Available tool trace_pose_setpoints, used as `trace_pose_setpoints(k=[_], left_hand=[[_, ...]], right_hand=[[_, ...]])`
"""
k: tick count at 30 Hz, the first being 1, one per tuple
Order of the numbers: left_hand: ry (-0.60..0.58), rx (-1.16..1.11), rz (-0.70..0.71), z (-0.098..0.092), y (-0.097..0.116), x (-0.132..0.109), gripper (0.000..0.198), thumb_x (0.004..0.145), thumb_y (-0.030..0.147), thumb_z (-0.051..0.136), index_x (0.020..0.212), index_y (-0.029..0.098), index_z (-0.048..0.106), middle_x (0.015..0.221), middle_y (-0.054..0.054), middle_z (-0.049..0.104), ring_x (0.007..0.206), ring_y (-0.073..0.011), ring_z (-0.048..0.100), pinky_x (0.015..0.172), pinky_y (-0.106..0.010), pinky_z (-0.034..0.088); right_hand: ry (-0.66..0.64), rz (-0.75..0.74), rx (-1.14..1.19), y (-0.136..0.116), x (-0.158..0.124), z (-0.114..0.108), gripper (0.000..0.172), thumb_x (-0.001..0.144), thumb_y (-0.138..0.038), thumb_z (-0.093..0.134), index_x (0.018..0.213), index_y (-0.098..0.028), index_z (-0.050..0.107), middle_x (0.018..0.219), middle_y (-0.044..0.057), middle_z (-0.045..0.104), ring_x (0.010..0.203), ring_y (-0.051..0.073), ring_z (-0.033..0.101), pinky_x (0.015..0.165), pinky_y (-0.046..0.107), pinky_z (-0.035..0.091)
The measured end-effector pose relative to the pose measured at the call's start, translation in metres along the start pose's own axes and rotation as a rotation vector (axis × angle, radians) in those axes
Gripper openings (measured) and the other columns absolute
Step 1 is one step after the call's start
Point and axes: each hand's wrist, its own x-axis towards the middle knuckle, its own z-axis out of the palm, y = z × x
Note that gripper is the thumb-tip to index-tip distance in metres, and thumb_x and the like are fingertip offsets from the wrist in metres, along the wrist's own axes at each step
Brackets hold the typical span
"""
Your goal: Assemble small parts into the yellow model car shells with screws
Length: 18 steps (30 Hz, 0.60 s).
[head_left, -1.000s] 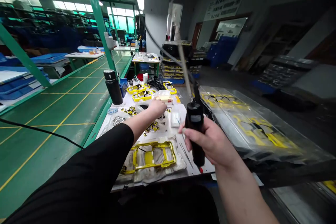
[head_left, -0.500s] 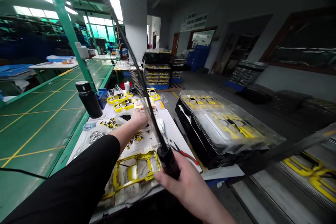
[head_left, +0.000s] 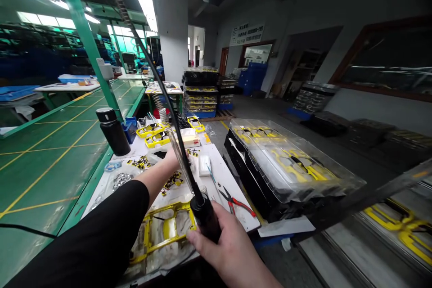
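Observation:
My right hand (head_left: 224, 245) is shut around the thick black handle of a corded tool (head_left: 205, 218), possibly an electric screwdriver, just above the corner of a yellow frame (head_left: 162, 234) lying on a crumpled plastic sheet. A black cable with a metal spring (head_left: 170, 148) rises from the handle. My left hand (head_left: 173, 159) reaches across the white work table (head_left: 232, 202), resting on a clear bag (head_left: 157, 157) near small black-and-yellow pieces (head_left: 172, 182). The cable partly hides its fingers, so I cannot tell whether it holds anything.
Red-handled pliers (head_left: 234, 202) and a white block (head_left: 204, 165) lie on the table. Beyond stand a black bottle (head_left: 113, 131) and several yellow frames (head_left: 151, 130). A clear-lidded tray (head_left: 286, 162) sits to the right, beside a long green bench (head_left: 57, 157).
The view has swung right. My right hand has brought the tool lower and left, from upright beside the table to over the yellow frame. My left hand stays reaching over the table.

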Motion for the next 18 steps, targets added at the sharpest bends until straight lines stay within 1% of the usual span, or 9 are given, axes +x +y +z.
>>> trace_pose_setpoints(k=[4,7,8,10,12,14,15,17,18], left_hand=[[-0.012,0.048,-0.033,-0.021,0.012,-0.007,0.04,0.107,0.042,0.076,0.137,0.016,0.071,0.138,-0.012,0.073,0.121,-0.0276,0.074,0.105,-0.051,0.065],[0.038,0.031,-0.018,-0.043,0.024,-0.031,0.028,0.109,0.038,0.072,0.122,0.014,0.075,0.123,-0.012,0.077,0.118,-0.0286,0.074,0.108,-0.053,0.061],[0.065,0.012,-0.005,-0.051,0.028,-0.046,0.023,0.111,0.034,0.067,0.115,0.012,0.075,0.116,-0.015,0.079,0.117,-0.031,0.074,0.108,-0.053,0.058],[0.104,-0.04,0.024,-0.063,0.035,-0.087,0.029,0.117,0.033,0.053,0.11,0.015,0.074,0.109,-0.014,0.08,0.112,-0.0307,0.075,0.105,-0.05,0.057],[0.133,-0.131,0.058,-0.071,0.043,-0.138,0.037,0.12,0.04,0.046,0.104,0.02,0.073,0.105,-0.01,0.079,0.105,-0.0252,0.074,0.097,-0.04,0.057],[0.283,-0.471,0.18,-0.074,0.055,-0.191,0.029,0.116,0.04,0.059,0.1,0.021,0.074,0.097,-0.006,0.079,0.092,-0.0201,0.074,0.086,-0.032,0.057],[0.337,-0.614,0.19,-0.073,0.062,-0.214,0.021,0.113,0.037,0.068,0.101,0.021,0.076,0.096,-0.005,0.08,0.091,-0.0179,0.075,0.084,-0.029,0.057],[0.395,-0.802,0.121,-0.068,0.077,-0.252,0.009,0.104,0.029,0.082,0.1,0.021,0.078,0.094,-0.002,0.082,0.088,-0.0154,0.077,0.083,-0.025,0.058],[0.415,-0.858,0.073,-0.064,0.085,-0.266,0.009,0.1,0.026,0.086,0.099,0.021,0.079,0.092,-0.002,0.083,0.086,-0.0148,0.077,0.082,-0.025,0.059]], right_hand=[[0.0,0.015,-0.002,-0.001,0.0,-0.001,0.048,0.097,-0.055,0.083,0.133,-0.025,0.075,0.117,0.006,0.078,0.113,0.029,0.073,0.101,0.038,0.059],[0.0,0.023,0.021,0.0,-0.002,-0.01,0.056,0.099,-0.057,0.083,0.144,-0.027,0.071,0.134,0.008,0.075,0.125,0.03,0.071,0.111,0.041,0.057],[0.018,0.03,0.022,0.001,-0.002,-0.015,0.057,0.1,-0.057,0.082,0.146,-0.027,0.069,0.137,0.008,0.074,0.127,0.03,0.069,0.113,0.041,0.055],[0.085,0.045,0.01,0.003,-0.001,-0.025,0.055,0.1,-0.056,0.083,0.145,-0.026,0.07,0.134,0.008,0.074,0.123,0.028,0.069,0.111,0.039,0.056],[0.162,0.002,0.052,0.002,0.003,-0.03,0.048,0.1,-0.052,0.085,0.139,-0.026,0.074,0.116,0.006,0.075,0.105,0.023,0.069,0.095,0.033,0.058],[0.224,-0.106,0.182,-0.003,0.009,-0.028,0.041,0.1,-0.046,0.086,0.135,-0.027,0.075,0.101,0.004,0.073,0.092,0.02,0.066,0.082,0.03,0.056],[0.24,-0.167,0.265,-0.007,0.012,-0.024,0.038,0.099,-0.044,0.086,0.133,-0.028,0.076,0.096,0.004,0.071,0.089,0.02,0.065,0.08,0.031,0.056],[0.256,-0.269,0.425,-0.021,0.018,-0.012,0.038,0.096,-0.044,0.088,0.129,-0.029,0.077,0.091,0.003,0.07,0.086,0.021,0.065,0.084,0.035,0.06],[0.256,-0.313,0.489,-0.029,0.02,-0.007,0.039,0.094,-0.046,0.091,0.127,-0.031,0.078,0.089,0.001,0.069,0.084,0.021,0.065,0.089,0.039,0.063]])
